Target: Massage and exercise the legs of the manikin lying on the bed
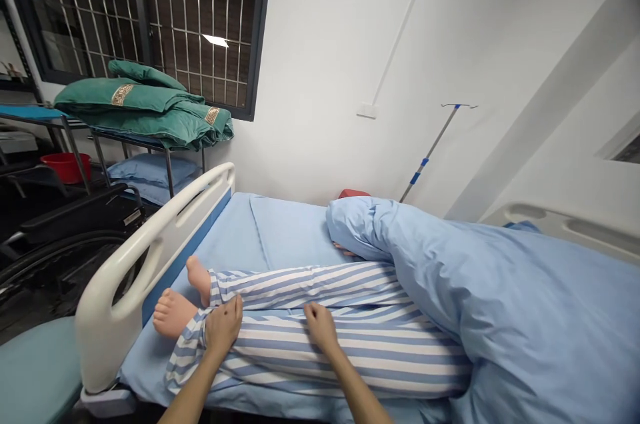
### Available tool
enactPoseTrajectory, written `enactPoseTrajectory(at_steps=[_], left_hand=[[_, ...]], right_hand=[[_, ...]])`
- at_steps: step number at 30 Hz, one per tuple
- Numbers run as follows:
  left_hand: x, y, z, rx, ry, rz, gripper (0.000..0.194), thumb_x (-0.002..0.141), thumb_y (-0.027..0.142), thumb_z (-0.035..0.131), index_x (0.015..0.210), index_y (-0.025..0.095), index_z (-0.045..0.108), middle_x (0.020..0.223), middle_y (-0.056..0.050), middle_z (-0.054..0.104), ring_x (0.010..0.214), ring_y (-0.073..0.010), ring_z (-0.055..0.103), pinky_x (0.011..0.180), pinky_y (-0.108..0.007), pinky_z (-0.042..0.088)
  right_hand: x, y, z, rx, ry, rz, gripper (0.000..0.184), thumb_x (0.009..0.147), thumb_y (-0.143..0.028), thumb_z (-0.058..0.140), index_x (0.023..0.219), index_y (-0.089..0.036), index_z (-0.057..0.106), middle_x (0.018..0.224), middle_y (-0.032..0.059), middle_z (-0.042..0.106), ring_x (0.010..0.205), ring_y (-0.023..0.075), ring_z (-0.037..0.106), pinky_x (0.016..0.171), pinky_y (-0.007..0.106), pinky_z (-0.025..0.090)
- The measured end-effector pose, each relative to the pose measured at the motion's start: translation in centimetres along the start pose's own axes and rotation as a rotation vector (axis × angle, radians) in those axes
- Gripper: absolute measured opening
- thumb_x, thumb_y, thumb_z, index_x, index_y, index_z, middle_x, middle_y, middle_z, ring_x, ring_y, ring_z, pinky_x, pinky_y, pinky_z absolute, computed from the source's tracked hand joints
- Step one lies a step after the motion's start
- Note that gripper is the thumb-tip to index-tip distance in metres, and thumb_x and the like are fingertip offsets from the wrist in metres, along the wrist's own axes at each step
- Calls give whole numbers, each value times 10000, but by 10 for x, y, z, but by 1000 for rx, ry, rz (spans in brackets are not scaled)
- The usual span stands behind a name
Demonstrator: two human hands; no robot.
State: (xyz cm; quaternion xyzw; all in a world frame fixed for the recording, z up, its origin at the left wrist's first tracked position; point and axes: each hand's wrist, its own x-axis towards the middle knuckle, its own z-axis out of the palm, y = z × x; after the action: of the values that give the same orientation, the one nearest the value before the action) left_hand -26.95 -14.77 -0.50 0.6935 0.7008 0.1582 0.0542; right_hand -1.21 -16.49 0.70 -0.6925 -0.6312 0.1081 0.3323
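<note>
Two legs in blue-and-white striped trousers (320, 287) lie along a bed, with smooth, mannequin-like bare feet (173, 314) at the left end. My left hand (223, 327) is closed over the nearer trouser leg just above the ankle, its fingers curled over the cloth. Farther up the same leg, around the knee, my right hand (321, 327) grips with curled fingers, and their tips are hidden. A light blue quilt (480, 277) is bunched over the upper body, and part of a hand (344, 249) shows under its edge.
A white footboard (105, 297) rises beyond the feet, with a wheelchair (75, 224) and a pale green stool (37, 371) past it. Green bedding (150, 104) sits on a rack under the window. An infusion pole (433, 151) stands at the wall.
</note>
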Motion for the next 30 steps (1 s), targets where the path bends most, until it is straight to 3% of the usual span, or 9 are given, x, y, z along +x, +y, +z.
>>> enactPoseTrajectory(at_steps=[3, 6, 9, 12, 17, 24, 28, 30], left_hand=[[-1, 1, -3, 41, -12, 24, 431, 876, 239, 220, 1122, 173, 568, 878, -156, 646, 779, -244, 600, 698, -357, 424], [-2, 2, -8, 48, -23, 34, 426, 882, 251, 207, 1089, 177, 573, 852, -138, 649, 772, -243, 604, 671, -337, 421], [-2, 0, -9, 28, -55, 1, 387, 878, 253, 238, 1025, 175, 588, 835, -120, 650, 757, -228, 604, 663, -313, 415], [-1, -3, -8, -38, -83, -49, 335, 852, 195, 286, 963, 165, 601, 850, -112, 647, 778, -204, 596, 688, -286, 406], [0, -6, -2, -104, -45, -57, 335, 841, 194, 309, 1033, 172, 583, 908, -106, 643, 840, -206, 580, 731, -289, 401], [1, -13, 3, -175, -54, -43, 334, 833, 214, 329, 1039, 181, 590, 965, -105, 647, 891, -210, 579, 791, -307, 400], [18, -20, -6, -455, -122, 4, 335, 828, 315, 323, 911, 176, 616, 964, -85, 652, 929, -202, 565, 832, -313, 397], [28, -19, -16, -634, -113, 44, 372, 815, 404, 318, 737, 173, 600, 815, -64, 655, 818, -192, 568, 779, -300, 414]], right_hand=[[4, -63, 35, 194, -63, -84, 409, 802, -397, 381, 454, -183, 365, 442, -41, 348, 476, 99, 343, 484, 229, 202], [10, -124, 51, 388, -107, -147, 408, 804, -389, 395, 461, -180, 330, 451, -55, 300, 473, 83, 311, 478, 219, 210], [7, -162, 67, 554, -128, -169, 408, 821, -405, 391, 488, -181, 319, 470, -58, 298, 490, 81, 313, 489, 213, 238], [-5, -165, 92, 583, -85, -83, 394, 830, -403, 381, 506, -187, 325, 477, -53, 338, 497, 90, 335, 494, 218, 248], [-18, -142, 123, 466, 31, 31, 378, 847, -385, 360, 525, -188, 381, 491, -30, 440, 501, 108, 394, 503, 236, 241], [-19, -144, 120, 378, 52, -16, 398, 873, -379, 331, 545, -192, 457, 510, -3, 513, 492, 123, 436, 500, 253, 221], [-19, -142, 120, 441, 70, -45, 416, 887, -377, 314, 584, -183, 521, 551, 16, 567, 515, 129, 473, 512, 251, 242], [-18, -141, 121, 484, 73, -57, 425, 895, -374, 302, 604, -174, 539, 575, 23, 583, 536, 131, 489, 521, 246, 253]])
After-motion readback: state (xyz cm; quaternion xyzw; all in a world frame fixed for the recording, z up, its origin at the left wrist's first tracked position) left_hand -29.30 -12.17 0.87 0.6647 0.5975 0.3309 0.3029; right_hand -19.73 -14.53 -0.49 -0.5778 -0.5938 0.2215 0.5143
